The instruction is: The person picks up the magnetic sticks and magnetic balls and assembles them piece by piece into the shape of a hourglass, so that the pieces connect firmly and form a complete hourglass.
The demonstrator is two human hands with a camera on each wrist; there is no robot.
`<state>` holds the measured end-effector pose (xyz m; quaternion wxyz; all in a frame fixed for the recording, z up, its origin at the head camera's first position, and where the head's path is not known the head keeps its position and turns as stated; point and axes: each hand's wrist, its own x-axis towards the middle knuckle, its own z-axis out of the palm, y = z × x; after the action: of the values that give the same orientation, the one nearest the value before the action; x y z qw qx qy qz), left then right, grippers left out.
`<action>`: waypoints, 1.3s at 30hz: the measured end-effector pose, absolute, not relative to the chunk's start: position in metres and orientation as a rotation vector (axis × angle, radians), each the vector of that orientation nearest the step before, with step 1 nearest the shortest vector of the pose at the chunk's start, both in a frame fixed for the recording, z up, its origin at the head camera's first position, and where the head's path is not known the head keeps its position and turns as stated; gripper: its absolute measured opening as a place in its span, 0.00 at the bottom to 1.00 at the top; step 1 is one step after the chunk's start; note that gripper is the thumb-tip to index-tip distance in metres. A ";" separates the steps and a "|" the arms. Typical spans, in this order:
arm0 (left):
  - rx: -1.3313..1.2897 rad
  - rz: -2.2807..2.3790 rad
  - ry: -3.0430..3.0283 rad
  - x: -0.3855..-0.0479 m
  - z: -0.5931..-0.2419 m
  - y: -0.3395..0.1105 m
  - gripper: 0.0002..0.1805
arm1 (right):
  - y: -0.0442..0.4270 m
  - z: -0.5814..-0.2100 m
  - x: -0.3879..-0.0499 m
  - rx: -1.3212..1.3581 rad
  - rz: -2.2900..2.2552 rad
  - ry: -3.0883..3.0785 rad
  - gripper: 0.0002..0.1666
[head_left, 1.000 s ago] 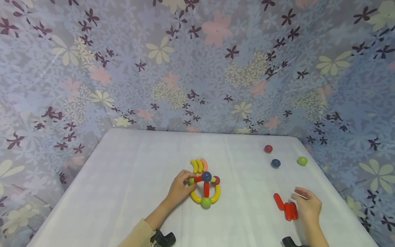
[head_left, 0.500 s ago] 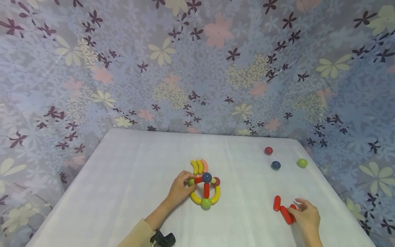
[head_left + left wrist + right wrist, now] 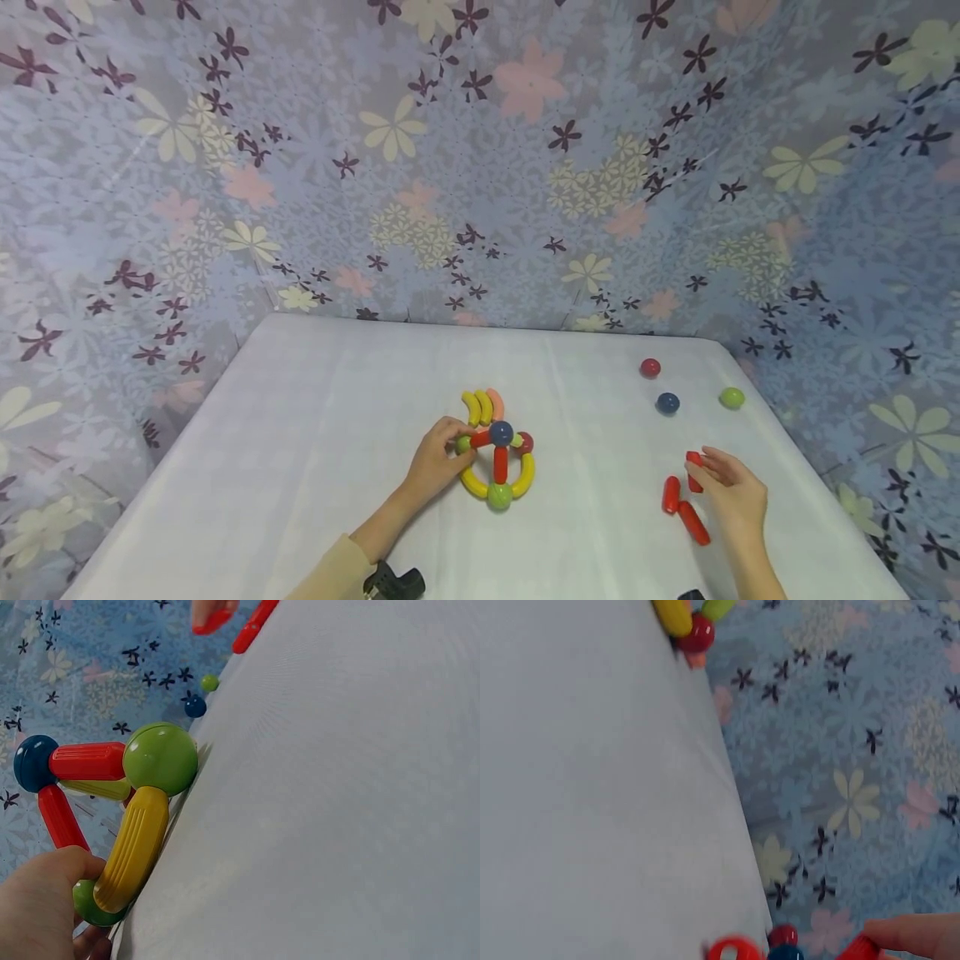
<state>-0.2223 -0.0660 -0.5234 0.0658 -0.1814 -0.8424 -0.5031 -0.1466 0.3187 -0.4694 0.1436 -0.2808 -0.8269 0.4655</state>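
My left hand (image 3: 437,457) grips the green ball (image 3: 88,903) at the left corner of a built frame, thumb on the near side in the left wrist view. A blue ball (image 3: 501,432) tops the frame, with red rods (image 3: 500,465) running down from it. Curved yellow rods (image 3: 527,477) join a front green ball (image 3: 499,497) to the sides; a red ball (image 3: 525,442) sits at the right. My right hand (image 3: 738,498) pinches a red rod (image 3: 695,472) between thumb and fingers, above two red rods (image 3: 671,495) lying on the table.
Two yellow curved pieces (image 3: 484,407) and a pink one (image 3: 495,404) lie behind the frame. Loose red (image 3: 650,367), blue (image 3: 667,403) and green (image 3: 732,398) balls lie at the back right of the white-covered table (image 3: 315,400). Flowered cloth (image 3: 450,167) hangs behind.
My right hand has reached the red rods, taken hold of one and moved it up and away from the other two, which have shifted. My left hand stays on the frame.
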 end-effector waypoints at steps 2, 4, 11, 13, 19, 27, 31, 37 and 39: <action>-0.548 -1.521 -2.540 -0.223 -0.524 -0.067 0.11 | 0.310 -0.464 -0.153 -0.778 1.426 -2.374 0.29; -0.549 -1.530 -2.543 -0.223 -0.524 -0.067 0.11 | 0.299 -0.457 -0.160 -0.737 1.512 -2.384 0.30; -0.548 -1.544 -2.545 -0.222 -0.525 -0.069 0.11 | 0.248 -0.435 -0.190 -0.557 1.896 -2.217 0.28; -0.550 -1.537 -2.543 -0.222 -0.525 -0.069 0.12 | 0.231 -0.430 -0.198 -0.488 1.971 -2.154 0.25; -0.561 -1.517 -2.531 -0.224 -0.527 -0.068 0.12 | 0.181 -0.413 -0.212 -0.293 2.054 -2.130 0.23; -0.574 -1.511 -2.552 -0.226 -0.526 -0.068 0.14 | 0.131 -0.408 -0.220 -0.019 2.089 -2.208 0.21; -0.576 -1.519 -2.560 -0.226 -0.526 -0.068 0.16 | 0.116 -0.412 -0.220 0.118 2.089 -2.259 0.20; -0.573 -1.537 -2.542 -0.227 -0.527 -0.068 0.14 | 0.107 -0.418 -0.218 0.173 2.060 -2.351 0.20; -0.566 -1.528 -2.540 -0.227 -0.527 -0.069 0.14 | 0.106 -0.420 -0.218 0.189 2.057 -2.369 0.20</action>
<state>-0.2266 -0.0687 -0.5273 0.0620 -0.1873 -0.8401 -0.5053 -0.2177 0.1060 -0.4204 -0.0005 0.0600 -0.7537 0.6544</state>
